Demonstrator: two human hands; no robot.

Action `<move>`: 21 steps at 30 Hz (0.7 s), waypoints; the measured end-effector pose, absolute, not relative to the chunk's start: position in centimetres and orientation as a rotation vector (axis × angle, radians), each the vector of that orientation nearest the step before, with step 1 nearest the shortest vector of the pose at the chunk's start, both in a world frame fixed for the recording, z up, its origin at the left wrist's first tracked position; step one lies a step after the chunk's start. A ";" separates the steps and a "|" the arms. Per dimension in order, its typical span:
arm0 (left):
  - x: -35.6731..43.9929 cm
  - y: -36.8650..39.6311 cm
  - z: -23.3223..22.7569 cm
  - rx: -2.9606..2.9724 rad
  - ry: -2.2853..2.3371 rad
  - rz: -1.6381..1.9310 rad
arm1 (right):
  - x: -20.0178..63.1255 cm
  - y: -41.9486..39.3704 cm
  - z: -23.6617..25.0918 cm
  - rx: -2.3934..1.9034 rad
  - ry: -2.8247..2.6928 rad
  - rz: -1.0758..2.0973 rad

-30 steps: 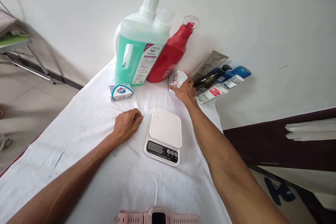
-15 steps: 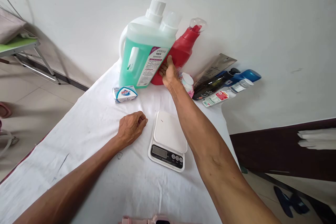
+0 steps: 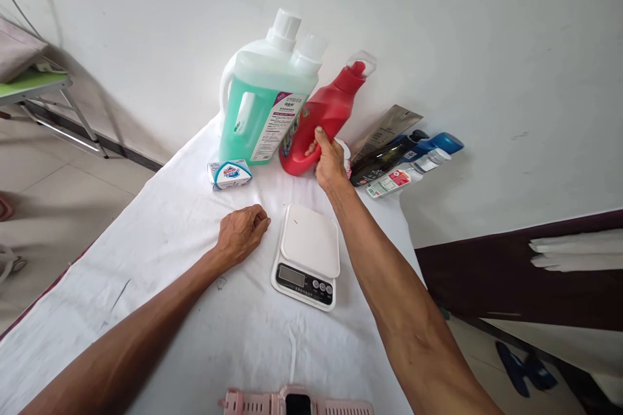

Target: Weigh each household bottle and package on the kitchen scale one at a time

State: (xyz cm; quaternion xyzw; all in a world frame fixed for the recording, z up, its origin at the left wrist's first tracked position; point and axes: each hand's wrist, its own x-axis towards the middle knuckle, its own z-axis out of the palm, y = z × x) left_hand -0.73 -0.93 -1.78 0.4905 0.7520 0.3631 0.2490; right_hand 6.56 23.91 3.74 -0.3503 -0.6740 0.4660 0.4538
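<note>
My right hand [image 3: 329, 162] grips the lower body of a red detergent bottle [image 3: 326, 113], which leans to the right and looks lifted slightly off the white cloth. Just left of it stands a large jug of green liquid [image 3: 260, 100] with two white caps. My left hand [image 3: 242, 232] rests on the cloth as a loose fist, holding nothing, beside a white kitchen scale [image 3: 307, 255] with a dark display. A small boxed soap bar [image 3: 230, 174] lies in front of the jug.
A small white and pink packet [image 3: 346, 154] sits behind my right hand. Several bottles and a grey pouch [image 3: 406, 152] lie against the wall at the right. A pink strap with a watch [image 3: 296, 402] lies at the near edge. The table [image 3: 160, 311] drops off on both sides.
My right hand left the small packet, reached over to the red bottle, closed around its base and tilted it toward me. My left hand stayed put.
</note>
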 end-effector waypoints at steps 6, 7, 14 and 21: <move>-0.7 -0.9 -1.7 1.341 2.053 0.988 | 8.8 23.5 3.8 -0.854 -1.399 1.207; -0.7 -0.9 -1.7 1.334 2.050 0.990 | 9.0 23.6 4.0 -0.867 -1.386 1.207; -0.8 -0.8 -1.7 1.324 2.047 0.994 | 10.8 22.9 5.4 -0.935 -1.338 1.246; -0.7 -0.8 -1.7 1.351 2.057 0.985 | 13.8 18.4 8.8 -0.806 -1.385 1.246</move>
